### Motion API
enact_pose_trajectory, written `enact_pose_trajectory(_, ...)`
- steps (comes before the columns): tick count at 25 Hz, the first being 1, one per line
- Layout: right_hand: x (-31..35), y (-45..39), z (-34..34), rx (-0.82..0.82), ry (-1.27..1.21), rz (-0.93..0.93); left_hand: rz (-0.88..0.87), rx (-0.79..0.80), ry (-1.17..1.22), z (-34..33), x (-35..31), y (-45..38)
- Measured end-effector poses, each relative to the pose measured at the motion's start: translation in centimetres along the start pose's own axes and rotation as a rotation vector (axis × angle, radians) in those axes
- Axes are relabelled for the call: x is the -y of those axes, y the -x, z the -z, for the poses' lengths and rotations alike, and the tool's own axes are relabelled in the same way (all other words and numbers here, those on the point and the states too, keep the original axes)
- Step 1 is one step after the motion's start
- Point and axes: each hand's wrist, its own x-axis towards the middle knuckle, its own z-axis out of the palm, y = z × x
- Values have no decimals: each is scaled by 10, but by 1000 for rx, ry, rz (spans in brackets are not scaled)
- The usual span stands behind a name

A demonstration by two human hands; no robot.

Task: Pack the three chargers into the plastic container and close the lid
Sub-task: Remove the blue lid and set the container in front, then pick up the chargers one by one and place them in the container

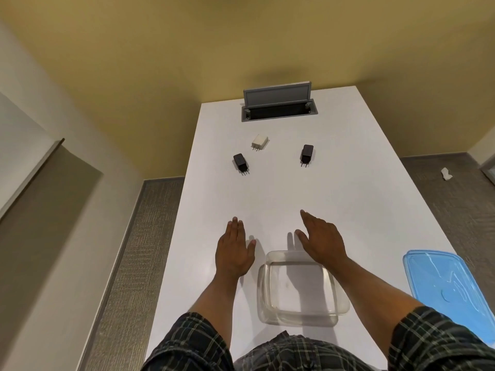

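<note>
Head view looks down a long white table (348, 199) that runs away from the person. Three chargers lie at its far half, all with prongs pointing back toward the person and long axes roughly along the table: a white charger (260, 141) farthest, a black charger (240, 162) near the left edge, tilted slightly, and a second black charger (306, 153) to the right, well apart from the other two. Bare tabletop separates them from the hands. The left hand (234, 251) is flat, fingers together, holding nothing, just left of the clear container (263, 290). The right hand (321, 241) is also spread and empty, above the container's far rim. The container sits near the person, open, with nothing visible inside it. The blue lid (444, 287) lies flat by the right edge, apart from the container. A cable hatch (278, 105) stands open at the far end.
</note>
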Motion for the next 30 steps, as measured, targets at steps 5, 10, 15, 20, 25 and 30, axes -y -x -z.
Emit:
enact_pose_trajectory(5, 18, -38, -7, 25, 35, 72, 6, 41, 6, -3, 19, -31)
enact_pose_trajectory(10, 33, -71, -17, 68, 50, 102, -14, 35, -47, -10, 33, -56)
enact_pose_trajectory(15, 49, -109, -30, 112, 70, 123, -38, 45, -40, -18, 40, -83)
enact_pose_trajectory(20, 64, -152, -43, 165, 87, 122, -18, 73, -27, -28, 57, -116)
enact_pose_trajectory(25, 80, -202, -52, 197, 5, 87, 10, 89, -13, -37, 72, -144)
enact_pose_trajectory(30, 96, -246, -65, 191, -59, 78, 50, 95, 37, -51, 84, -164)
